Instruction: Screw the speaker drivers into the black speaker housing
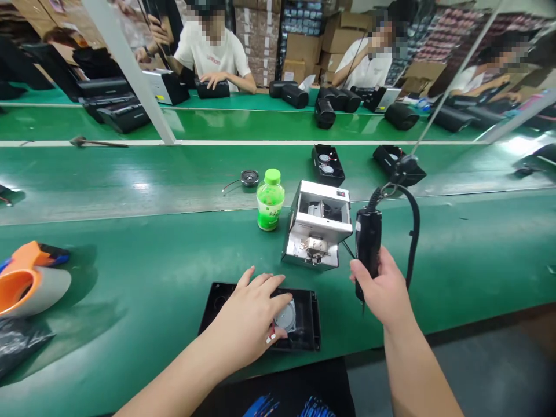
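My left hand [252, 315] lies flat on a black speaker panel [306, 330] at the near edge of the green bench, fingers spread over it beside a round silver speaker driver [286, 317]. My right hand [384, 289] grips a black electric screwdriver [368, 243], held upright with its bit pointing down, just right of the panel. A black coiled cable [412, 226] runs from the screwdriver's top up to a hanger. A grey metal screw feeder box [317, 223] stands right behind the panel.
A green-capped drink bottle [270, 200] stands left of the box. A loose speaker driver [249, 178] and black speaker housings [328, 164] lie on the conveyor. An orange and grey object [26, 284] sits at the left. Other people work across the line.
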The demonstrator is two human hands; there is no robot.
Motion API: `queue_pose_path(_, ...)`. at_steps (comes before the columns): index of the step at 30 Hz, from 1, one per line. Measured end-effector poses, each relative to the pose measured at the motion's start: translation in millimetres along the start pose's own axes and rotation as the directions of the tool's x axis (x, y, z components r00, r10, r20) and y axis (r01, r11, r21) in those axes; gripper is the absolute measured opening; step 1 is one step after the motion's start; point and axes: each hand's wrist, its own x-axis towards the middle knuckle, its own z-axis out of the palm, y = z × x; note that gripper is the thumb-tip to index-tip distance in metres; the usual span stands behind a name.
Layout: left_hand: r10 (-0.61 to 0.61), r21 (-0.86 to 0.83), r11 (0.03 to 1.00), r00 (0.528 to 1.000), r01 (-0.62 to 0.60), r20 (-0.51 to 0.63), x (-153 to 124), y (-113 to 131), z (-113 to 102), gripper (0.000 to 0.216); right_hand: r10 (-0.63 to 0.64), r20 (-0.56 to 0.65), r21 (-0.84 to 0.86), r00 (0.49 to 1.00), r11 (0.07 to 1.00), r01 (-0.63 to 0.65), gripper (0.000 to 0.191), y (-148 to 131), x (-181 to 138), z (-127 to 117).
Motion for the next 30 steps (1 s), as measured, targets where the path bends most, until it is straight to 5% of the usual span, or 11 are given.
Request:
queue_pose_path(5,0.001,-0.035,0.999,1.0,0.0,0.021,4.3,-8.3,2.6,0.052,-0.027,0.033,0.401,0.999,0.916,0.012,0.056,-10.7,-17.3,-18.6)
queue_pose_path(9,0.005,-0.053,0.999,1.0,-0.004,0.021,3.7,-10.0,3.3,0.046,0.004,0.062,0.539,0.998,0.841,-0.037,0.054,-19.2,-30.7,-27.6)
queue_pose_path(30,-0.024,0.023,0.999,0.995,0.022,0.099,15.9,4.0,2.0,0.039,0.01,0.095,0.592,0.995,0.803,-0.064,0.062,-14.7,-40.9,-26.9)
